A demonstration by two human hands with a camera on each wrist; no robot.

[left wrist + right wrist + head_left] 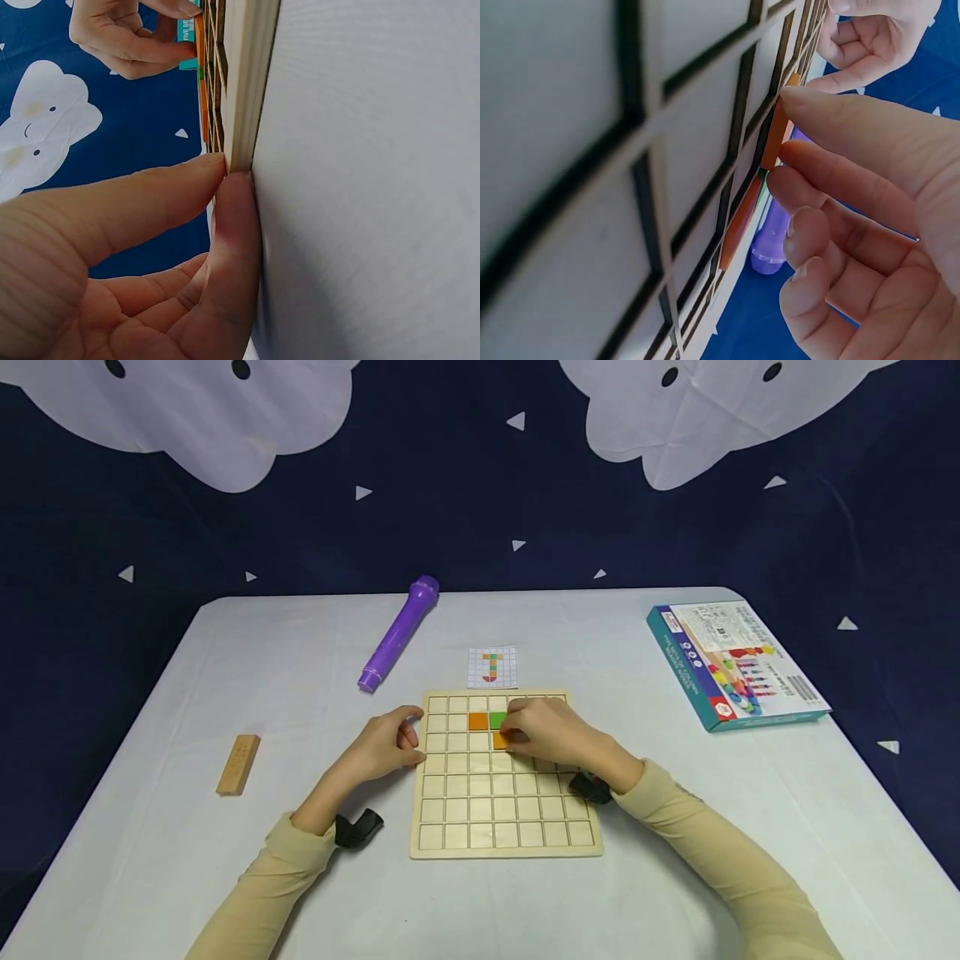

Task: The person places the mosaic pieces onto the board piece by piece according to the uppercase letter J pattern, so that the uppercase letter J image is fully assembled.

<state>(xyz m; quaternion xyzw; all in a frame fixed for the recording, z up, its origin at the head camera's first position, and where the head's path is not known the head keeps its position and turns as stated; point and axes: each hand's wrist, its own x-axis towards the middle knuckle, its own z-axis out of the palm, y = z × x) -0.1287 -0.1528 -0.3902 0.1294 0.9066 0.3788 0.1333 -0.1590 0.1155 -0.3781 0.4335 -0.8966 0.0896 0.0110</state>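
Observation:
A wooden grid board lies flat on the table. My left hand is at its left edge, and the left wrist view shows thumb and forefinger pinching that edge. Over the board's upper part, my right hand pinches an orange square tile between thumb and fingers, low at the grid. In the row above sit another orange tile and a green tile, the green one partly hidden by the right hand. A further orange-red tile shows in the right wrist view.
Behind the board lies a small picture card with a coloured pattern on a grid. A purple tube is at the back, a small wooden block at left, and a flat teal-sided box at back right.

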